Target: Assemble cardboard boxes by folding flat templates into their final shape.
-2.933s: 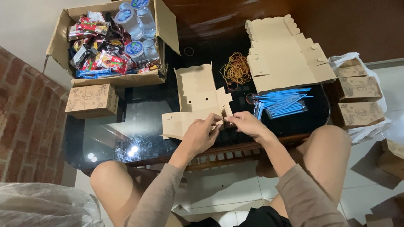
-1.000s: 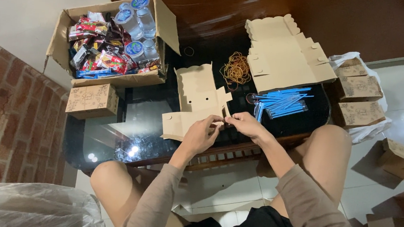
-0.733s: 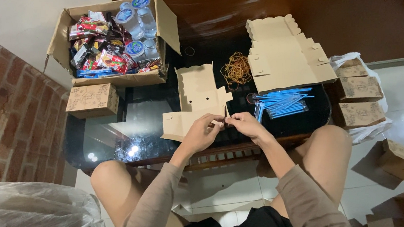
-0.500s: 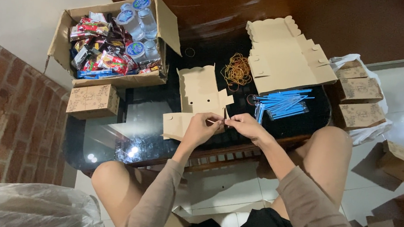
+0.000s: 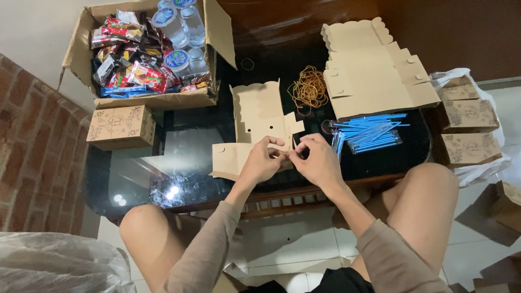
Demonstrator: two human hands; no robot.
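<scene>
Left hand: I see my left hand (image 5: 262, 162) curled, fingertips pinching the near edge of the flat box blank (image 5: 256, 127).
Right hand: my right hand (image 5: 316, 162) is just beside it, fingers pressed together on the same edge; I cannot tell whether a small thing sits between them.
Box blank: it lies unfolded on the dark glass table (image 5: 147, 168), straight ahead of me, one flap reaching toward my left.
Rubber bands: a loose heap of rubber bands (image 5: 308, 88) lies beyond the blank.
Straws: a bundle of blue straws (image 5: 367, 131) lies to my right, near my right hand.
Stack: more flat blanks (image 5: 372, 65) are piled behind the straws.
Carton: an open carton (image 5: 147, 48) with snacks and water bottles sits far left.
Folded boxes: one small folded box (image 5: 121, 126) stands below the carton.
</scene>
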